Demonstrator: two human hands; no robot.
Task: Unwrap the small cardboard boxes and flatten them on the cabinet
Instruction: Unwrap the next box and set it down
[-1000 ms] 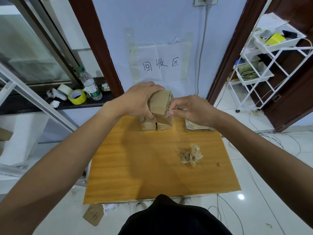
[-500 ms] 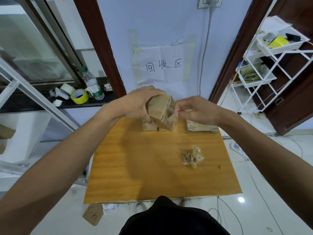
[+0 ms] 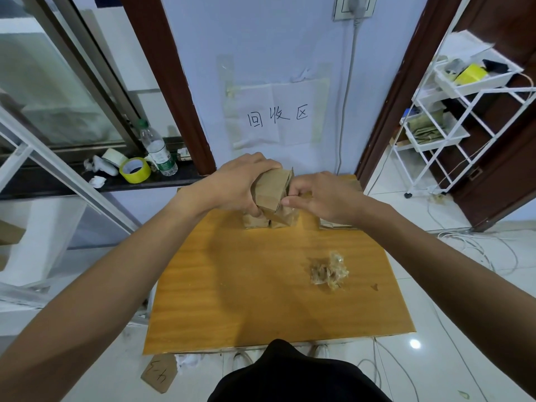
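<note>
Right hand [image 3: 322,198] shifted in, pinching brown cardboard box [image 3: 271,189] edge, left hand [image 3: 235,187] gripping it

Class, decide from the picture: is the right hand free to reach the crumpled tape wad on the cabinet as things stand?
Probably yes, once it lets go. The right hand pinches the cardboard box that the left hand grips; the tape wad lies on open cabinet top nearer the person, nothing between.
</note>
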